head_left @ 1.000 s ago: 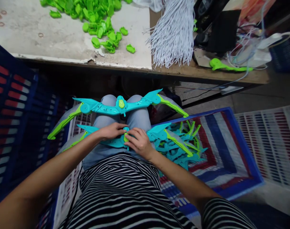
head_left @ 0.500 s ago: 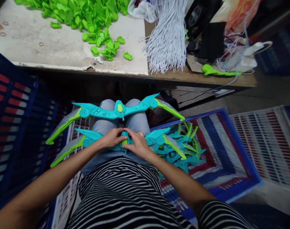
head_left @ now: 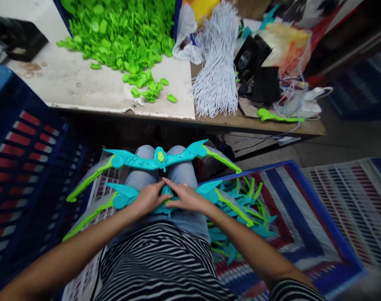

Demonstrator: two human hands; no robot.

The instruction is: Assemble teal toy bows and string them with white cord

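Observation:
Across my lap lie two turquoise toy bows with lime-green and grey curved tips. My left hand point(head_left: 150, 197) and my right hand point(head_left: 188, 198) are both closed on the middle of the nearer toy bow point(head_left: 161, 209). Their fingertips meet at its far side, and the thumbs press near a small green piece point(head_left: 168, 201) at its centre, mostly covered by the hands. The farther toy bow point(head_left: 179, 158) rests over my knees, untouched, with a green inset piece point(head_left: 161, 156) showing in its centre.
On the table point(head_left: 93, 94) ahead lie a heap of green plastic pieces point(head_left: 124, 33), a bundle of white cords point(head_left: 215, 67) and one green limb point(head_left: 280, 116). To my right, a lined blue crate point(head_left: 328, 209) holds more bow parts point(head_left: 256, 217). Another blue crate point(head_left: 24, 167) stands left.
The view has tipped upward, so more of the table's far side shows. Both hands stay on the nearer bow's middle, the thumbs now covering more of the green piece.

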